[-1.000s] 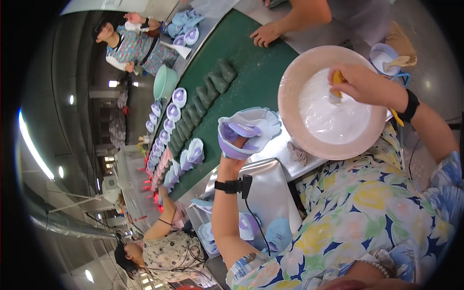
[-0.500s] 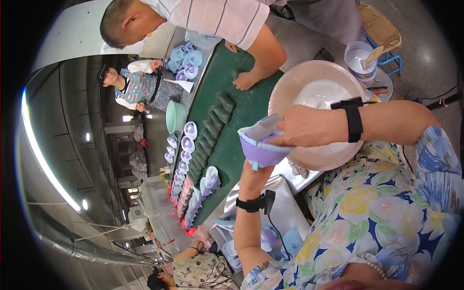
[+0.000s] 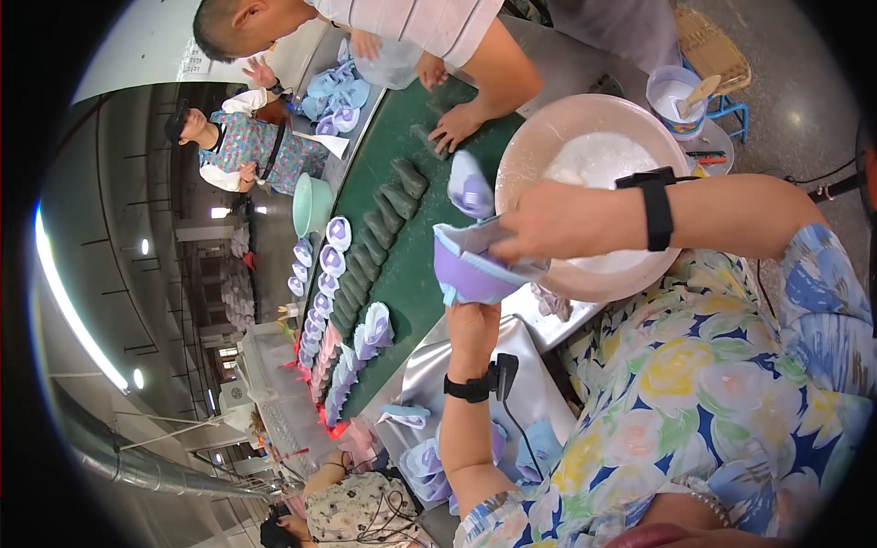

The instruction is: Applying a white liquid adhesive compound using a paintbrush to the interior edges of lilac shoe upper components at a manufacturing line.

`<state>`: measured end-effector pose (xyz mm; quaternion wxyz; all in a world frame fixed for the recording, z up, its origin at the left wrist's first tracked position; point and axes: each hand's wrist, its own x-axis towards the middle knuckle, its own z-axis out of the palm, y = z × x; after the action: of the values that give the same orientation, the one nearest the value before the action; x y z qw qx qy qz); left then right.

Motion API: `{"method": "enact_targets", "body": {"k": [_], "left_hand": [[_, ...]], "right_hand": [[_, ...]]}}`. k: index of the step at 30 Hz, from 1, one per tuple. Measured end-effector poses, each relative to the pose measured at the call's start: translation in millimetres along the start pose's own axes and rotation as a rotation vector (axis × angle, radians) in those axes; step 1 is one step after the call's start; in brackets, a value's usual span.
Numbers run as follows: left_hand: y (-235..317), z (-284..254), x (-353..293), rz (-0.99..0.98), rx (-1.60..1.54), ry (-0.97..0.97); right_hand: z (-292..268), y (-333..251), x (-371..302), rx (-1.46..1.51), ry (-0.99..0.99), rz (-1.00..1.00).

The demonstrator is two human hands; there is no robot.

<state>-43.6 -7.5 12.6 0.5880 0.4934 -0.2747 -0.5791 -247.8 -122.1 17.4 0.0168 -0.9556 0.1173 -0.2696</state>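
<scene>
A purple fabric shoe upper (image 3: pixel 475 272) with light-blue edging is held up over the near side of the green belt. My left hand (image 3: pixel 475 327) grips it from below, its fingers mostly hidden behind the fabric. At its opening my right hand (image 3: pixel 553 221) is closed, fingertips inside the rim; what they pinch is hidden. Just behind my right hand stands a wide pinkish basin (image 3: pixel 516 146) with white liquid. Another purple upper (image 3: pixel 470 185) lies on the belt beside the basin.
The green belt (image 3: pixel 429 265) carries a row of dark grey shoe lasts (image 3: pixel 379 215) and rows of purple uppers (image 3: pixel 333 233). A co-worker's hand (image 3: pixel 457 126) rests near the far lasts. A white bucket (image 3: pixel 671 91) with a wooden-handled tool stands behind the basin. More uppers (image 3: pixel 425 461) lie lower left.
The held upper has shifted slightly left and down, with both hands. A second purple upper now shows on the belt beside the basin. The row of lasts has moved left.
</scene>
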Motion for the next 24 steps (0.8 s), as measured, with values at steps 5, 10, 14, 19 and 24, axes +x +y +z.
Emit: {"method": "enact_targets", "body": {"k": [5, 10, 14, 19, 24], "left_hand": [[5, -22, -11, -0.136, 0.036, -0.075], [-7, -34, -15, -0.273, 0.338, -0.175], [-3, -73, -11, -0.141, 0.063, -0.068], [-6, -85, 0, -0.009, 0.029, 0.035], [-2, -71, 9, -0.191, -0.26, -0.05]], "right_hand": [[-2, 25, -9, 0.524, -0.005, 0.394], [19, 32, -6, 0.365, -0.118, 0.292], [12, 49, -16, 0.619, 0.048, 0.462], [29, 37, -35, 0.751, -0.214, 0.579], [35, 46, -64, 0.482, -0.258, 0.356]]}}
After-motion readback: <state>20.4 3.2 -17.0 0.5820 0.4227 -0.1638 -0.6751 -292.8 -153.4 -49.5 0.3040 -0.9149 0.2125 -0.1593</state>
